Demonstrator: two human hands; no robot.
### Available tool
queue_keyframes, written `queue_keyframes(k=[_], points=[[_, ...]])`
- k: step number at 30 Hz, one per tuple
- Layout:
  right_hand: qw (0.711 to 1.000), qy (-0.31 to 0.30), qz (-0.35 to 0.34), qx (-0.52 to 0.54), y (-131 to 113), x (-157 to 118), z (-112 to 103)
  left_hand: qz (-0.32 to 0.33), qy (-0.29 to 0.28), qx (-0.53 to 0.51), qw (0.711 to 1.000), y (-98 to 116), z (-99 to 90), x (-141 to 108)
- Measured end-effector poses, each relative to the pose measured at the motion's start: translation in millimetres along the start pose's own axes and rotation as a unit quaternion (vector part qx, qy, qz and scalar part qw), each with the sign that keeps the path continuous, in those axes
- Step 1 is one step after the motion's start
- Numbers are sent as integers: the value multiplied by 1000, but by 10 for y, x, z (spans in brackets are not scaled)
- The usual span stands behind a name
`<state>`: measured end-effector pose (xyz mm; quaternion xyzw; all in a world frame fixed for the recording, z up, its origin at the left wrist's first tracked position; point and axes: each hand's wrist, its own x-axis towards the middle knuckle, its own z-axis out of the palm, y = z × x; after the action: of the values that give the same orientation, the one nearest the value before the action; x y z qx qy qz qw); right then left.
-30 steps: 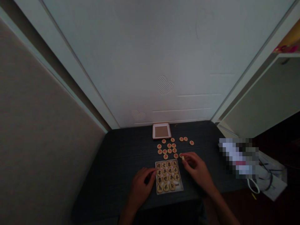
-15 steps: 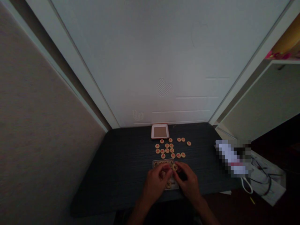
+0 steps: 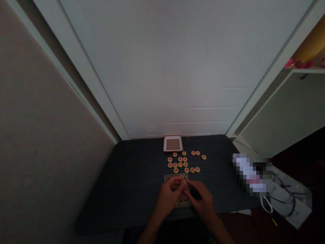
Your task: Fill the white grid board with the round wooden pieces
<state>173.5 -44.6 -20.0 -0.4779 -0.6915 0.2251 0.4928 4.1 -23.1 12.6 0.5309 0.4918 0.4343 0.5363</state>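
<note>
Both hands meet over a shallow open box (image 3: pixel 188 203) near the table's front edge. My left hand (image 3: pixel 167 196) is closed, its thumb and fingers pinched together above the box. My right hand (image 3: pixel 201 196) is also pinched, its fingertips touching or almost touching the left ones. Whatever lies between the fingertips is hidden. Round wooden Chinese chess pieces (image 3: pixel 181 202) lie in the box, partly covered by the hands. Beyond it, several loose pieces with red characters, one of them a chess piece (image 3: pixel 186 170), are spread face up on the dark table (image 3: pixel 132 179).
An empty-looking tray-like lid (image 3: pixel 173 151) with a red-brown rim stands behind the loose pieces, close to the white panel (image 3: pixel 157 67). A blurred-out item (image 3: pixel 250 173) sits past the table's right edge, with a white box and dark cables (image 3: pixel 286 200) near it.
The fingertips of both hands have drawn together. A chess piece seen at my right fingertips before is now hidden. The view has shifted slightly; the loose pieces lie as before.
</note>
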Motion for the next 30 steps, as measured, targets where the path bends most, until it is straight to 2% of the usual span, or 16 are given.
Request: queue_keyframes(k=[5, 8, 11, 16, 19, 23, 30], points=[[993, 44, 111, 15, 44, 33, -39, -45, 33, -39, 998, 39, -152, 49], [978, 83, 186, 44, 93, 50, -60, -51, 52, -44, 996, 40, -246, 50], [967, 101, 224, 67, 118, 56, -67, -49, 54, -38, 997, 23, -311, 29], [973, 57, 209, 82, 82, 53, -55, -26, 30, -16, 999, 55, -306, -48], [983, 7, 168, 79, 25, 71, -55, 1, 26, 27, 999, 109, -229, -96], [989, -40, 120, 80, -41, 103, -65, 35, -24, 54, 998, 142, -105, -130], [989, -47, 120, 70, -35, 103, -69, 78, -44, 116, 989, 93, -31, -126]])
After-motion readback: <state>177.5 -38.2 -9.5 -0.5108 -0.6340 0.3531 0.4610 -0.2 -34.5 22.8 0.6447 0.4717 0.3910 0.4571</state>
